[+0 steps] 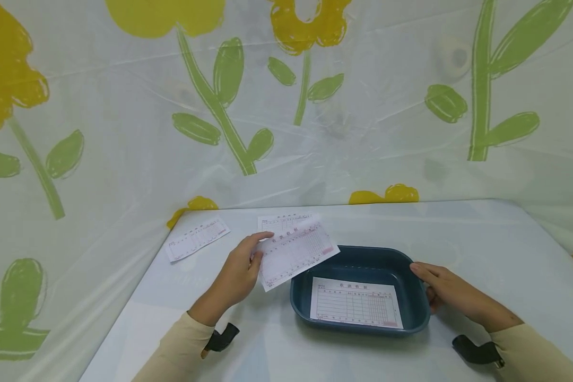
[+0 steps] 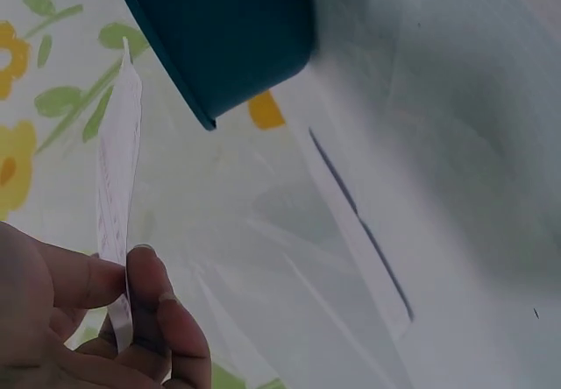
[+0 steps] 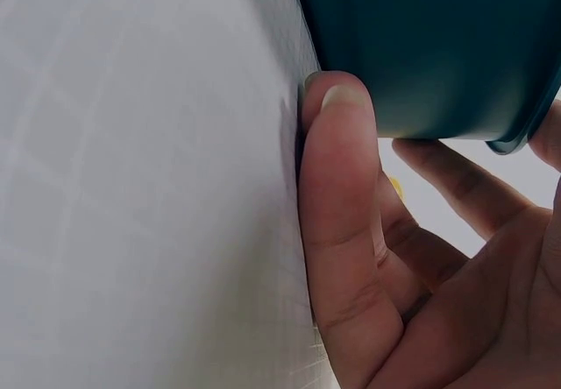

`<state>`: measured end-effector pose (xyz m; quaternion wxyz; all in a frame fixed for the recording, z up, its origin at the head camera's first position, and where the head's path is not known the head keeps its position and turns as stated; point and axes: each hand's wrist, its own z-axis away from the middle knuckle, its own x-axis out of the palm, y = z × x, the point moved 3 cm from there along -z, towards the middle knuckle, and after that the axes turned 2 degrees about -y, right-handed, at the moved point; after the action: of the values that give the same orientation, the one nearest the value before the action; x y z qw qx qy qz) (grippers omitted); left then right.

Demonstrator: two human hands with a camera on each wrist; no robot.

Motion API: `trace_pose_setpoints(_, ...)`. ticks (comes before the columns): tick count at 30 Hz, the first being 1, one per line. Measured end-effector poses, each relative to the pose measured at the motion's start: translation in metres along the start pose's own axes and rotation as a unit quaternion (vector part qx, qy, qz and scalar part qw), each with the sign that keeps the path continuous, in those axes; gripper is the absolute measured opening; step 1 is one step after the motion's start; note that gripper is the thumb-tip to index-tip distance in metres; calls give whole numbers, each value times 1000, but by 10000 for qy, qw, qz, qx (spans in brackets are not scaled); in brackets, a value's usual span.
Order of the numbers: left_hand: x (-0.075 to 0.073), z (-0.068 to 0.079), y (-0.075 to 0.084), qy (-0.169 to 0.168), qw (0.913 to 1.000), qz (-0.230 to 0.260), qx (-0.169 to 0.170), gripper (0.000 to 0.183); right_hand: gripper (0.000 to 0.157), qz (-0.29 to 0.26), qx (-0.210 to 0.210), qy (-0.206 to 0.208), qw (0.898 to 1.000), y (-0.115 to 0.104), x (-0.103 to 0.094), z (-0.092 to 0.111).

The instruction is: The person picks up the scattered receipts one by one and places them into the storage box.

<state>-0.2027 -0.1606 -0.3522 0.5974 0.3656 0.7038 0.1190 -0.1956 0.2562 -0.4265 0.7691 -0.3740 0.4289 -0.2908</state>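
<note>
My left hand pinches a printed receipt slip between thumb and fingers, its right corner overlapping the left rim of a dark teal plastic basin. Seen from the left wrist, the slip stands nearly edge-on in the fingers. Another receipt slip lies flat, print upward, inside the basin. At the basin's right end my right hand grips it, thumb on the rim. The right wrist view has the fingers low against the outer wall.
Two more slips lie on the white table: one slip at the back left, another slip partly hidden behind the held one. A flower-patterned curtain hangs along the table's back and left edges.
</note>
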Motion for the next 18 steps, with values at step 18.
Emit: trace_pose_setpoints(18,34,-10,28,-803,9953,265,464,45,73,112,80,163,9998,-3,1,2)
